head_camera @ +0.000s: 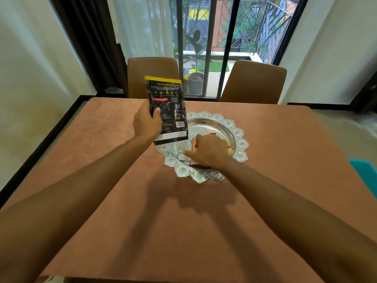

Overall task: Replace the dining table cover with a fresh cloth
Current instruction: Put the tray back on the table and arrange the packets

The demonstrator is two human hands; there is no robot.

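Observation:
A brown cloth (102, 152) covers the dining table. In its middle stands a silver tray with a scalloped rim (238, 132). My left hand (145, 123) holds a black pouch with a yellow top edge (168, 107) upright above the tray's left side. My right hand (208, 152) reaches down into the tray, fingers closed around small packets (193, 142) with red and white showing. More snack pieces (229, 149) lie in the tray to the right of that hand.
Two brown chairs (153, 76) (253, 82) stand at the table's far side, before a barred glass door. A teal object (365, 172) pokes in at the right edge. Walls and a black skirting run along the left.

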